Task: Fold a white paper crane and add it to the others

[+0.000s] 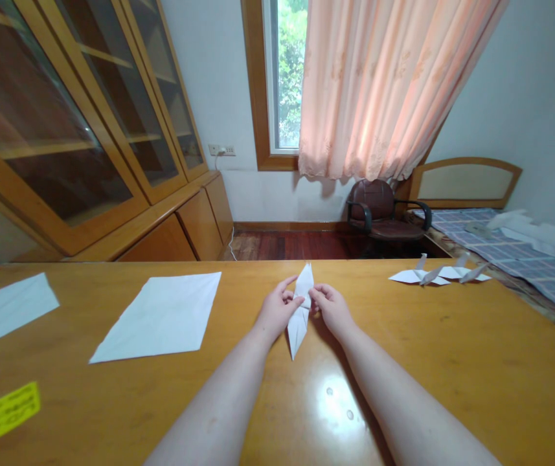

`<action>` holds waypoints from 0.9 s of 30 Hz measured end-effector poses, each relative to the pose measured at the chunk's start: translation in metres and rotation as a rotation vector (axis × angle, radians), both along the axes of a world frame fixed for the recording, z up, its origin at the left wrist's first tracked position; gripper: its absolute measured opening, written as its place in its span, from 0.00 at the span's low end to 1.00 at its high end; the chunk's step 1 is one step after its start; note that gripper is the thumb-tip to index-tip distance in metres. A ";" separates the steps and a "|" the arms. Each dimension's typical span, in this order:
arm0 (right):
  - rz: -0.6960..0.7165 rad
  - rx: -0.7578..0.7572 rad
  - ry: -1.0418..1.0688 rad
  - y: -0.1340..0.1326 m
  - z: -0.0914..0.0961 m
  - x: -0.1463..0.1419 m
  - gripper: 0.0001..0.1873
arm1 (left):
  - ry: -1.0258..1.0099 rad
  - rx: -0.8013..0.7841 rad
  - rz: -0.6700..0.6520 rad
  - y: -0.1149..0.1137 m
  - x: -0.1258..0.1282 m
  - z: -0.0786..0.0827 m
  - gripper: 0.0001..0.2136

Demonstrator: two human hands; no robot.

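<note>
A long, narrow piece of folded white paper (299, 327), pointed at both ends, is held between my two hands over the wooden table. My left hand (278, 309) grips its left side near the middle, thumb across the front. From the right, my right hand (329, 307) pinches the paper's edge at about the same height. Creases run along the lower half, and the upper tip looks split. The fingers behind the paper are partly hidden.
On the table (238, 285), a white paper sheet (160, 317) lies left of my hands, another sheet (8, 307) farther left. A yellow label (2, 414) is near the front left. Folded paper cranes (418, 276) stand at the far right. Beyond are a chair (374, 207) and a bed (524, 259).
</note>
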State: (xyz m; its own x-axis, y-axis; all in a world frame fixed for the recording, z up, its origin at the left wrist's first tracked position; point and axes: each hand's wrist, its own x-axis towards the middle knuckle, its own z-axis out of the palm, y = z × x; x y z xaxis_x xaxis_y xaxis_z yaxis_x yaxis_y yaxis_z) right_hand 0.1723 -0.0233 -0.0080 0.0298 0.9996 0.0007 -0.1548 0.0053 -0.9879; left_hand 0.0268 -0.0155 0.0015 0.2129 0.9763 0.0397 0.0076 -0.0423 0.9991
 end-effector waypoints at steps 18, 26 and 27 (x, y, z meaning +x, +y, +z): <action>0.011 0.014 -0.096 -0.003 0.003 -0.001 0.14 | -0.042 0.037 0.004 -0.001 -0.001 0.002 0.24; 0.025 0.014 -0.092 -0.004 0.005 -0.001 0.15 | -0.054 0.056 0.036 0.002 0.000 -0.003 0.13; 0.027 0.018 -0.097 -0.004 0.005 0.000 0.16 | -0.045 0.067 0.056 0.003 0.000 -0.004 0.11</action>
